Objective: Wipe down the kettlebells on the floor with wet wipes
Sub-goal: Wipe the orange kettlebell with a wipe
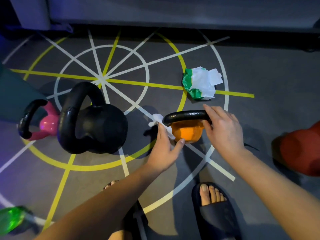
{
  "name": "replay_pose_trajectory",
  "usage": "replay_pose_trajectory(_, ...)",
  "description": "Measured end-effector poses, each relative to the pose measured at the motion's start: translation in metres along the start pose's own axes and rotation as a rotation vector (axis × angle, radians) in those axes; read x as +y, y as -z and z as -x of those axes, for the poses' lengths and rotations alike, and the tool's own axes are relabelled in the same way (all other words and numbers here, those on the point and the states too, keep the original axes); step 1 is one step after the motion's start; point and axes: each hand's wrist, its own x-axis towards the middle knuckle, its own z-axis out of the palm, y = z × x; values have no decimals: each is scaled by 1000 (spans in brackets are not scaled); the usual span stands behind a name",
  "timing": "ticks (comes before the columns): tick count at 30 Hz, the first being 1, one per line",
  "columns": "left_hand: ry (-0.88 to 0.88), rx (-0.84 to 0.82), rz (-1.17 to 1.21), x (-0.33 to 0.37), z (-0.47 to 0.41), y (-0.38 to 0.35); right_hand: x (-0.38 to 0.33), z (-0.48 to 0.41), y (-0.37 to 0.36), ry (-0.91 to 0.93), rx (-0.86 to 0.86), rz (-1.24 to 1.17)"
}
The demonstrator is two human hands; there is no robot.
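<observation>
A small orange kettlebell [187,134] with a black handle stands on the floor in the middle. My right hand [223,129] grips the right end of that handle. My left hand [165,148] holds a white wet wipe [160,122] against the kettlebell's left side, thumb touching the orange body. A large black kettlebell [97,123] stands to the left. Further left a pink kettlebell [46,123] with a black handle lies tilted beside it. A green and white wet wipe pack [200,84] lies open on the floor behind the orange kettlebell.
The grey floor [155,54] carries white and yellow line markings. My feet in dark slides [214,210] are at the bottom. A red object [301,149] sits at the right edge, a green glowing object [10,220] at bottom left, grey furniture [155,11] along the back.
</observation>
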Motion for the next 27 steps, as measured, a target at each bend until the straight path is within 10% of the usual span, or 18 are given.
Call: replay_pose_trajectory(27, 18, 106, 63, -11, 10, 8, -21, 18, -17, 140, -134, 69)
